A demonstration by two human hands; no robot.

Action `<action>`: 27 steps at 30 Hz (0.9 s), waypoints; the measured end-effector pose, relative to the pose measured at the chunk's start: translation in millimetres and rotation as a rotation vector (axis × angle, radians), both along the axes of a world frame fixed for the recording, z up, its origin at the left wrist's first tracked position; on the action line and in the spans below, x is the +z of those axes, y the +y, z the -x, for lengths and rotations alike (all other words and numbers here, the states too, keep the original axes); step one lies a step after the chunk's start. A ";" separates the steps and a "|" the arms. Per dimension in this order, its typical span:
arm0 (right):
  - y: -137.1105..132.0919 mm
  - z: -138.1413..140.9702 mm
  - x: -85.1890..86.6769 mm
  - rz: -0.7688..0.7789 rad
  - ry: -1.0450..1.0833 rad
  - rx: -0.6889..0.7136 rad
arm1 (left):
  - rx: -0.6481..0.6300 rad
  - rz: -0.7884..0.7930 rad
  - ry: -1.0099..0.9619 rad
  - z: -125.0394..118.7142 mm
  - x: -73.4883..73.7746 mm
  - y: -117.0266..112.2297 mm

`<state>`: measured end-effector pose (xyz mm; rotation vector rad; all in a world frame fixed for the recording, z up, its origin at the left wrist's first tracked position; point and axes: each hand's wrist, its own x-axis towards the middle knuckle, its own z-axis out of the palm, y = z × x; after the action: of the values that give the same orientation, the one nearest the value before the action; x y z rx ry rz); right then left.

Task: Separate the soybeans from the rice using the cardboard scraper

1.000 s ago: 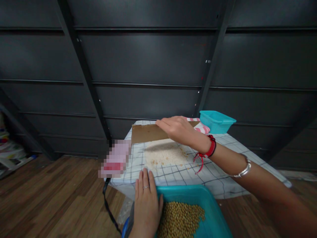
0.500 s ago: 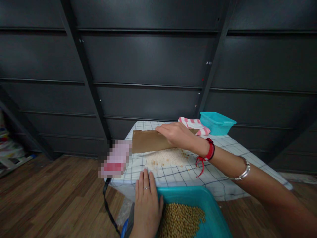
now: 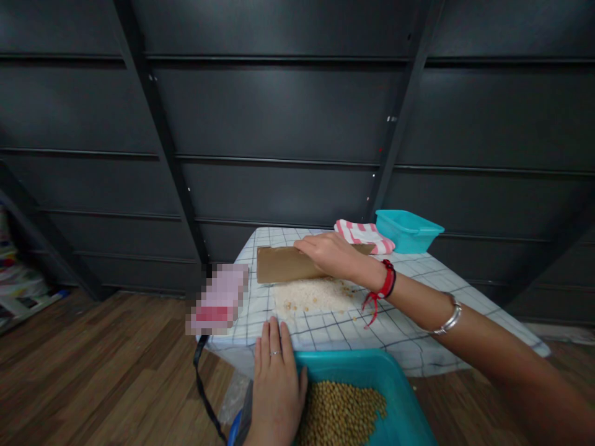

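My right hand (image 3: 330,253) grips the top edge of a long brown cardboard strip (image 3: 281,264), held on its long side across the table. Right in front of the strip lies a pale, grainy heap (image 3: 313,296) with a few yellowish beans scattered in it and along its near edge. My left hand (image 3: 277,384) rests flat with fingers stretched out, at the left rim of a teal tub (image 3: 372,359) and the table's near edge. Inside the tub is a pile of yellowish dried beans (image 3: 344,409). Part of the tub is cut off by the frame.
A checked cloth (image 3: 446,297) covers the table. Towards the back right stand a turquoise basin (image 3: 406,232) and a folded pink-and-white striped towel (image 3: 367,234). A blurred-out pink object (image 3: 218,297) lies at the left edge, with a black strap (image 3: 199,378) hanging below. Behind rises a dark panelled wall (image 3: 279,111).
The cardboard's left end has shifted slightly right, and the strip sits a little lower, closer to level. My right wrist has moved slightly left. My left hand stays in place.
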<state>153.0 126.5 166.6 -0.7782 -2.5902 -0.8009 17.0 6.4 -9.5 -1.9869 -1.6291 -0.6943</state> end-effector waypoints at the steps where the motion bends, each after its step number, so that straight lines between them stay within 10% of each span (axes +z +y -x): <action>1: -2.6 0.0 0.9 0.004 -0.001 0.008 | 0.001 -0.005 -0.002 -0.1 -0.8 0.2; 15: -30.9 -26.3 41.9 -0.136 0.056 -0.090 | -0.029 -0.014 0.026 2.5 1.7 -1.1; 27: -53.2 -111.1 -7.6 -0.161 0.000 -0.131 | -0.013 0.022 0.103 6.5 -3.4 -0.5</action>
<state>264.1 73.3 159.1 -0.9061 -2.4572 -1.0329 10.5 5.9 -13.0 -2.0161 -1.5707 -0.5708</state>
